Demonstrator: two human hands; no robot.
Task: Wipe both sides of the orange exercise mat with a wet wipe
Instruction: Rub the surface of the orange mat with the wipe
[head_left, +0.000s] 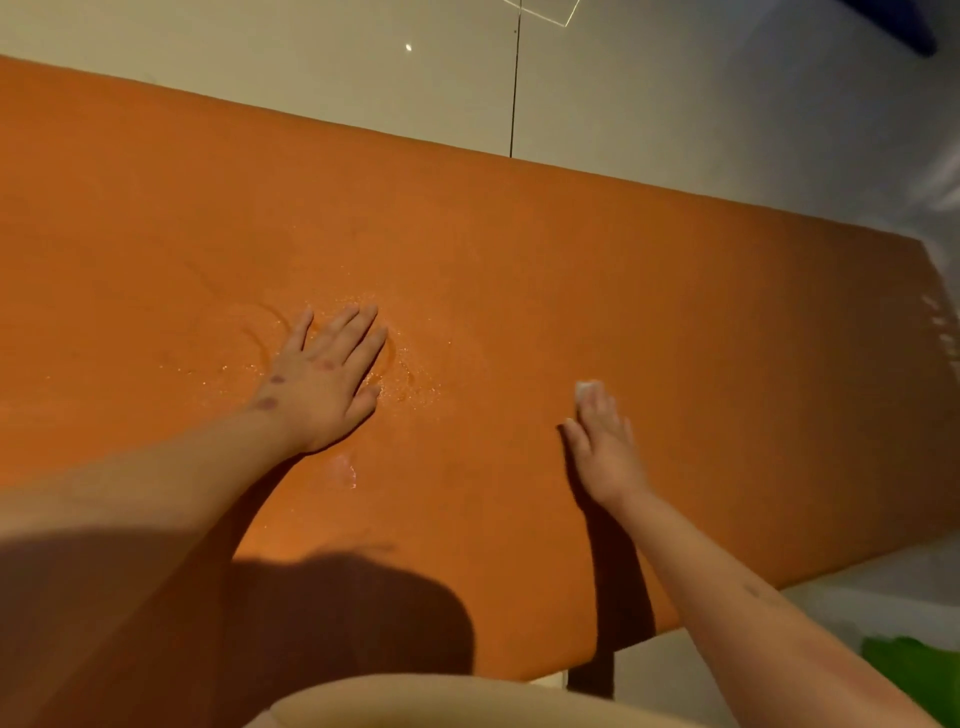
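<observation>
Head view: the orange exercise mat (519, 270) lies flat across a pale tiled floor (311, 62), matte and grainy, filling most of the frame. The left hand (322, 379) rests on it with fingers spread flat, beside a glistening wet patch (405, 384). Further right, the right hand (605, 452) presses a white wet wipe (587, 388) to the mat under straight fingers.

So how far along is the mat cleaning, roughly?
Partly done, it seems. A glistening wet patch around the left hand suggests that part of the orange mat is wiped. In hand: the right hand presses the wet wipe flat on the mat. Left: the dry-looking stretches either side. Whether the underside is done cannot be told.
</observation>
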